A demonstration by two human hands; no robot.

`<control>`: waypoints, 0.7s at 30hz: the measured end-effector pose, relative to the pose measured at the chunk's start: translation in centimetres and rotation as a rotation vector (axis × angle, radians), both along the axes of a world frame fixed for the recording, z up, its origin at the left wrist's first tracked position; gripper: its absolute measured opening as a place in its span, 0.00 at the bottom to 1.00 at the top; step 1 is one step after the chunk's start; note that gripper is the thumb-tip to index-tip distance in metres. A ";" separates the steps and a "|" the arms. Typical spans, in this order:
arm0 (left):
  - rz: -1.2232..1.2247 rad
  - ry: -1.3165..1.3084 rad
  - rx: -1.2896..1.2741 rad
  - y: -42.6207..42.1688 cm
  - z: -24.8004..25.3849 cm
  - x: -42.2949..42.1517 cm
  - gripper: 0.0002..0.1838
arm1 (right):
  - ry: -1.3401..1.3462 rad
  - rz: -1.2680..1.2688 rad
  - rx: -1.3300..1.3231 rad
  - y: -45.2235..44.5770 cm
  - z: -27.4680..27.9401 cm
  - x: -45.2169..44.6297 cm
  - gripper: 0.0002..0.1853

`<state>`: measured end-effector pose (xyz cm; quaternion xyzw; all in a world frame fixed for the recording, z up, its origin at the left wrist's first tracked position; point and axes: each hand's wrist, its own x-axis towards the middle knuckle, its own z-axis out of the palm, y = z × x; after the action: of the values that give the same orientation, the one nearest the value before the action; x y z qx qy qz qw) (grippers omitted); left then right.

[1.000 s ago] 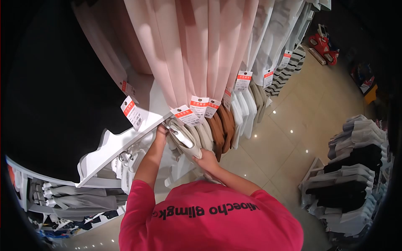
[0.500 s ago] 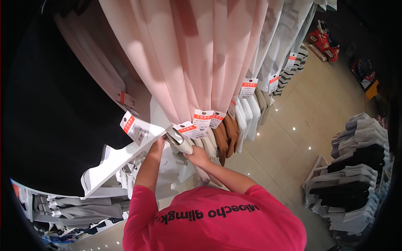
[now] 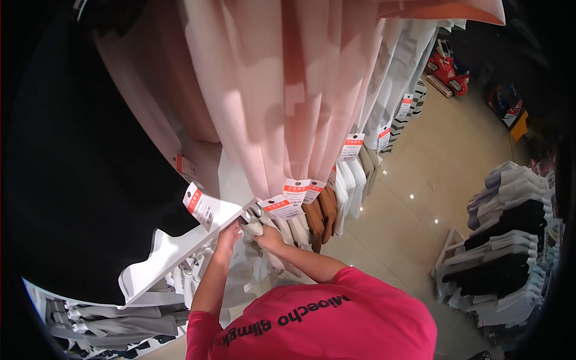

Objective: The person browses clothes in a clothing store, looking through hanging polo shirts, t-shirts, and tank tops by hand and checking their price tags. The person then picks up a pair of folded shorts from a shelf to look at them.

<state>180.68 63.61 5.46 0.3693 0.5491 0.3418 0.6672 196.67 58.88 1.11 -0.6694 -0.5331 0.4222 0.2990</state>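
Right hand (image 3: 269, 238): just below centre of frame, fingers closed on a beige garment (image 3: 254, 227), thumb side toward the left hand. Garment pinched near its upper part; the gap between thumb and fingers is hidden by the cloth.

Left hand (image 3: 228, 235): a little left of the right hand, close by the lower right end of a white board (image 3: 186, 246). Fingers bent, tips near the beige garment. Cannot tell if they grip it or only rest by it.

Beige garment: centre of frame, hanging beneath the price tags (image 3: 281, 207), between the two hands, partly covered by the right one.

Containers: none of the closed sort, racks only. Main display: pink garments (image 3: 252, 90) fill the upper centre, hanging in long folds. Row below, running up and to the right: brown garments (image 3: 327, 210), then white garments (image 3: 351, 186), striped cloth farther up.

Low rack (image 3: 450, 246), lower right of frame: packed with white, grey and black clothes (image 3: 507, 240) on hangers. Lower left: grey garments (image 3: 129, 317) laid sideways in view, under the board.

Upper right: red toy motorbike (image 3: 447, 72) on the tiled floor (image 3: 414, 174)
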 end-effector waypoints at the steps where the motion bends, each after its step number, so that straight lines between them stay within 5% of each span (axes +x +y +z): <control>1: -0.032 0.042 -0.033 -1.2 0.8 -0.2 0.27 | -0.044 -0.006 -0.008 -0.1 -0.4 -0.2 0.24; 3: -0.051 0.007 -0.041 -3.5 -0.4 -1.4 0.28 | 0.009 -0.008 -0.030 -0.8 -0.3 0.0 0.24; 6: -0.280 0.400 0.315 -7.0 -3.5 -4.1 0.31 | 0.095 -0.001 -0.013 -1.4 -0.6 -0.1 0.21; 8: -0.454 1.038 0.803 -11.5 0.9 -5.3 0.34 | 0.126 -0.034 -0.023 -1.4 -2.0 -0.2 0.21; 11: -0.491 1.259 0.972 -14.4 2.3 -8.5 0.37 | -0.097 -0.066 0.015 -2.6 -1.0 -0.2 0.27; 21: -0.350 1.329 1.158 -16.4 1.9 -13.3 0.29 | -0.283 -0.183 0.070 -8.9 1.2 -2.1 0.34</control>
<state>167.39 47.24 7.36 0.8480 0.4992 0.1744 -0.0361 194.53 49.96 2.27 -0.7572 -0.5209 0.2761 0.2814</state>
